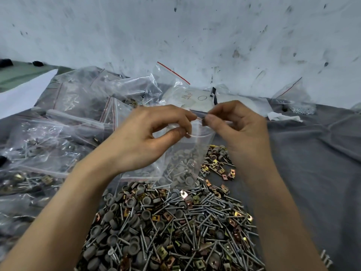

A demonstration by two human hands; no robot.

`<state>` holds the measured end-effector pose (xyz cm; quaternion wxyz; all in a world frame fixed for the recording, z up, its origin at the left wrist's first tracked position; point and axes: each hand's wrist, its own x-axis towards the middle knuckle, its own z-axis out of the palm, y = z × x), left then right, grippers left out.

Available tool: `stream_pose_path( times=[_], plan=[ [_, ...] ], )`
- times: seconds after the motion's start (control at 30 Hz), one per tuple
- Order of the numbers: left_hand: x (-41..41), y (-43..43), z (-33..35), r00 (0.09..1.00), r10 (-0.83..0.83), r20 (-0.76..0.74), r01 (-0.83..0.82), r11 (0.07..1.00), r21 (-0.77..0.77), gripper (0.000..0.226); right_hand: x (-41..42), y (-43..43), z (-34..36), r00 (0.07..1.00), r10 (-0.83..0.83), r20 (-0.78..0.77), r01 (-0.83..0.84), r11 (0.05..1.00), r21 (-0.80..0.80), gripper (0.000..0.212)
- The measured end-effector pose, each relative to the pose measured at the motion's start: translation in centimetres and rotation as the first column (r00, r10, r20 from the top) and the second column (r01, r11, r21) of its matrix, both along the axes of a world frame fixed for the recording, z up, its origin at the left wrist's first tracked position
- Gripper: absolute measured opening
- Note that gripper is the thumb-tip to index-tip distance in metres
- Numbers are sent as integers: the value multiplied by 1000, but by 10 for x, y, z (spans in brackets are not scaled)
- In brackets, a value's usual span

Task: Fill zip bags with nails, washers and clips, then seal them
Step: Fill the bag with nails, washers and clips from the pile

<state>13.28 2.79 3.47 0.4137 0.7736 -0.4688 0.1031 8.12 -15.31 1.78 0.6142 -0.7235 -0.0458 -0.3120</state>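
Fingers (173, 133) at both ends of zip bag (183, 167) mouth

— Is the zip bag (183, 161) closed along its top?

— Cannot tell. The left hand (148, 137) and right hand (238, 130) pinch the strip and cover it, and the left palm hides the bag's upper left part.

— How far does the pile of nails, washers and clips (175, 227) run?

— The bottom edge cuts it off, and the forearms (68, 208) lie over its sides.

— The writing on the paper (197, 98)?

— Unreadable. The black object (5, 62) is cut by the left edge, and what fills the far right bag (297, 102) is too small to name.
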Motion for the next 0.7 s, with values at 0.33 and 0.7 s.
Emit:
stream_pose_path(
  times=[0.33,0.7],
  plan=[
    [3,4,0,999,32,-18,-33,999,-24,16,18,-24,-33,929,-259,-265,191,948,-256,16],
    [2,7,3,999,48,-24,-48,999,-11,18,45,-10,-101,765,-404,-501,-24,760,-649,13]
  ],
)
